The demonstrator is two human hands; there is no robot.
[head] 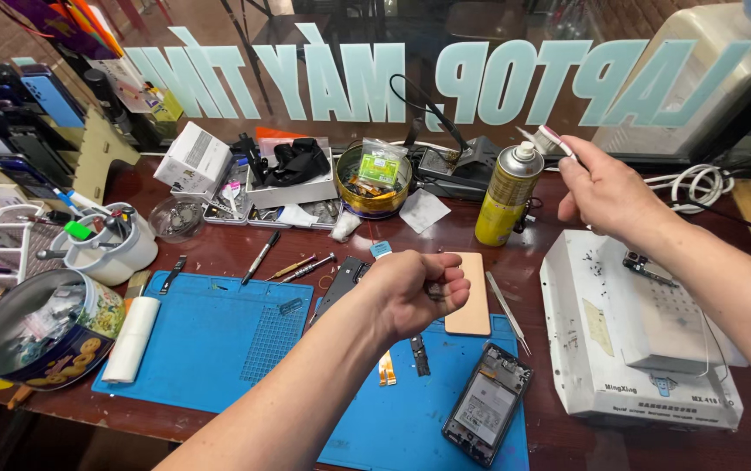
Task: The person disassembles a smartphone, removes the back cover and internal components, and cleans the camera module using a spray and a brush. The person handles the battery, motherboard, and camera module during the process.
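My left hand [415,292] is curled shut above the blue work mat [218,336], pinching a small dark part between thumb and fingers. My right hand [602,192] is raised at the right and grips a small white brush [550,139], held next to the top of a yellow spray can [506,196]. An opened phone [487,403] lies face down on the mat below my left hand, its insides showing. A tan flat pad [471,296] lies partly hidden behind my left hand. Thin tweezers [508,312] rest just right of the pad.
A white heating plate machine [637,349] sits at the right. A round tin [31,327], a white paper roll [131,338] and a white tool cup [109,244] stand at the left. Parts trays, a gold bowl [374,179] and a window line the back.
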